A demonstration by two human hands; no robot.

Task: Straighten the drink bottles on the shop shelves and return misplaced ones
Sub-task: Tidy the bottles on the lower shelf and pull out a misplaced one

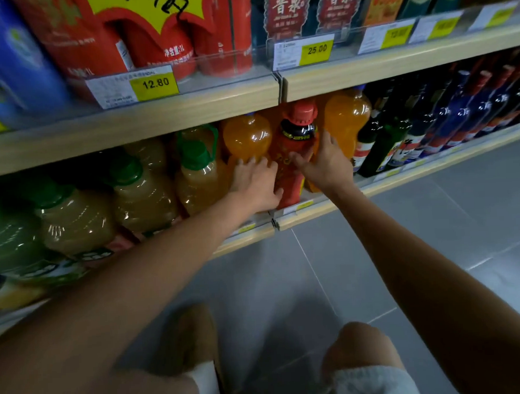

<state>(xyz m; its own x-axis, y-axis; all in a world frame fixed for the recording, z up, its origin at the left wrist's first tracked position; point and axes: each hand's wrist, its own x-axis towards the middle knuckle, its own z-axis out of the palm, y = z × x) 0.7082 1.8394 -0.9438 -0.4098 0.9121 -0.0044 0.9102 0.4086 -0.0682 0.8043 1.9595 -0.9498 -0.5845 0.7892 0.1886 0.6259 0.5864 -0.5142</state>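
A red bottle with a red cap point(295, 141) stands upright on the lower shelf point(327, 207) between two orange drink bottles, one on its left point(247, 137) and one on its right point(346, 118). My right hand point(322, 161) wraps round the red bottle's right side, thumb up beside its neck. My left hand point(256, 180) lies against the lower body of the left orange bottle with its fingers spread, the thumb near the red bottle's base. Both arms reach in from below.
Pale juice jugs with green caps point(196, 175) fill the shelf to the left. Dark and blue glass bottles point(457, 113) line the shelf to the right. The upper shelf point(160, 117) carries red packs, boxed bottles and price tags. Grey floor tiles and my knees lie below.
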